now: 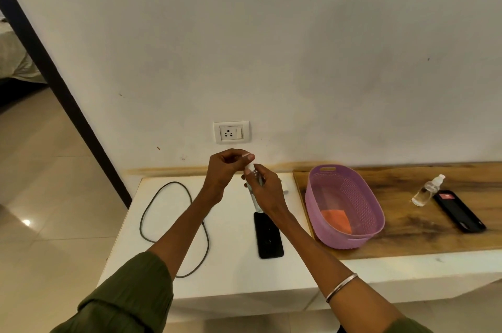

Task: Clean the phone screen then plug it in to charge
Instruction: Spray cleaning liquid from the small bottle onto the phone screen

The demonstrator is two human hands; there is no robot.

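Note:
A black phone lies flat on the white counter, screen up. Above it my right hand grips a small clear spray bottle, held roughly upright. My left hand pinches the bottle's white cap at the top. A dark charging cable lies in loose loops on the counter to the left of the phone. Behind my right hand a bit of white charger plug shows. The wall socket with its switch sits just above my hands.
A purple perforated basket holding an orange cloth stands on the wooden top to the right. Farther right lie a second clear spray bottle and another black phone. The counter's left edge drops to a tiled floor.

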